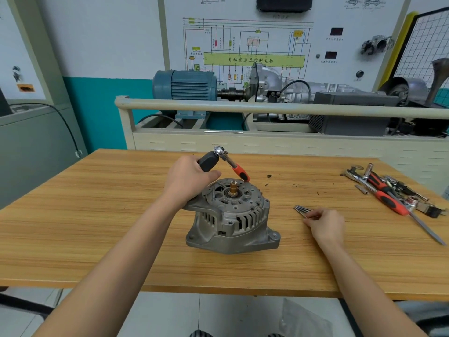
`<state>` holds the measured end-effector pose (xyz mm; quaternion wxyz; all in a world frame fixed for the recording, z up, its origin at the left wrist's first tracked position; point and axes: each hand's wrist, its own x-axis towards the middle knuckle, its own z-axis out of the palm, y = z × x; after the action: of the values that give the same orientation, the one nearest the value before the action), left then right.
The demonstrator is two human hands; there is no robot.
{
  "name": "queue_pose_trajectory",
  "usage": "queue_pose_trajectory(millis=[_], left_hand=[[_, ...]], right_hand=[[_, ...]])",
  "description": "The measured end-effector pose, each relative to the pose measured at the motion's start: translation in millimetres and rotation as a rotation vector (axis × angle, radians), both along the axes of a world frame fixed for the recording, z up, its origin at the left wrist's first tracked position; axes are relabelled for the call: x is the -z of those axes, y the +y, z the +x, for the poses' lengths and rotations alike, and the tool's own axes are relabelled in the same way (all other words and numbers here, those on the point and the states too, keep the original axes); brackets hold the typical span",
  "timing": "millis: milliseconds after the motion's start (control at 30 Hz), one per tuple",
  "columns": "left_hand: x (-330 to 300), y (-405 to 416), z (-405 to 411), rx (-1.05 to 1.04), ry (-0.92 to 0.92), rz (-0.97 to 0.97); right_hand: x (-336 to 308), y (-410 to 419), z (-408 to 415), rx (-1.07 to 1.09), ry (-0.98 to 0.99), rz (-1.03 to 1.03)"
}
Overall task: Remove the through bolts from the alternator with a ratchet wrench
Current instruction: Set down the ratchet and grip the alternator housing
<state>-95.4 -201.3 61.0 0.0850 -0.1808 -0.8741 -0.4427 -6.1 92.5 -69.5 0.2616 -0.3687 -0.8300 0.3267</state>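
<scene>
Grey cast aluminium marked the alternator (pixel 232 215), which stood pulley-end down near the middle of the wooden table (pixel 97 227), its brass-coloured shaft tip pointing up. At about three o'clock from it, near but apart, lay a small bundle of thin bolts (pixel 302 210) flat on the wood; these looked like the through bolts, already out of the housing. One slim rod (pixel 213 193) showed standing at the housing's ten o'clock edge, possibly a last bolt backed partly out, though that could not be told for certain. By this reading the task was mostly done, with at most one bolt left to lift clear and the tool to put down.

The left hand (pixel 188 182) sat at ten o'clock of the alternator, its fingers curled round a dark grip, with the thumb lying toward the housing top. From that grip the chrome head of the ratchet wrench (pixel 230 162) stuck up at twelve o'clock, the orange handle slanting down to touch or nearly touch the housing rim.

The right hand (pixel 326 226) rested at three o'clock, fingers bent down onto the near ends of the bolts, the fingertips (pixel 306 221) pinching or pressing them; which one could not be told. Spare tools (pixel 388 193) lay heaped well apart at two o'clock.
</scene>
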Motion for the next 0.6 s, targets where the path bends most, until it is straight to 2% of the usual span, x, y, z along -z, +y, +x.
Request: queue_pose_trajectory(millis=[100, 167, 300, 367, 433, 533, 600], left_hand=[[-0.2, -1.3, -2.3, 0.034, -0.047, 0.079], [-1.6, -1.3, -3.6, 0.059, -0.052, 0.119], [-16.3, -2.2, -9.7, 0.150, -0.064, 0.159], [-26.3, -3.6, -12.4, 0.218, -0.121, 0.201], [-33.2, -4.5, -13.7, 0.301, -0.197, 0.257], [-37.4, -6.3, -17.3, 0.418, -0.253, 0.351], [-36.8, -10.5, -22.3, 0.435, -0.278, 0.394]], right_hand=[[-12.5, -11.3, 0.2, 0.001, 0.027, 0.019], [-31.7, -27.8, -4.8, -0.069, 0.165, 0.011], [-97.9, -73.1, -17.4, -0.489, 0.477, -0.091], [-124.3, -92.4, -22.3, -0.742, 0.464, -0.098], [-135.7, -106.7, -28.8, -0.890, 0.400, -0.046], [-137.1, -115.1, -41.1, -0.872, 0.425, 0.002], [-132.5, -112.0, -49.6, -0.783, 0.449, -0.077]])
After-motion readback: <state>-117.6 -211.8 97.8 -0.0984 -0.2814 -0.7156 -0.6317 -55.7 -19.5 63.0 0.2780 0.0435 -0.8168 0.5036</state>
